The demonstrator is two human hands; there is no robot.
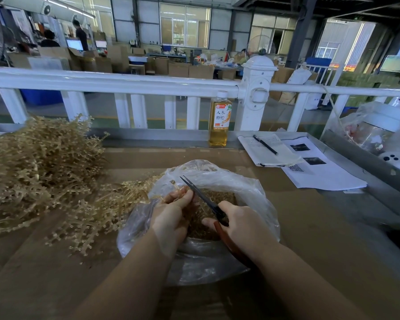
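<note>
My right hand (pixel 238 224) grips scissors (pixel 202 196) with red-brown handles; the dark blades point up and left, slightly parted. My left hand (pixel 171 214) pinches a thin tan plastic sprig (pixel 174 189) just left of the blades. Both hands are over an open clear plastic bag (pixel 245 185) that lies on the brown table (pixel 298 215). Small tan cut pieces (pixel 219 196) fill the bag's bottom. A large heap of tan branched plastic sprigs (pixel 39 172) lies to the left, reaching the bag's mouth.
A bottle of amber drink (pixel 219 121) stands at the table's back edge before a white railing (pixel 125 82). A notebook with a pen (pixel 264 144) and printed sheets (pixel 319 172) lie at the right. A metal tray with a bagged jar (pixel 376 132) is at the far right.
</note>
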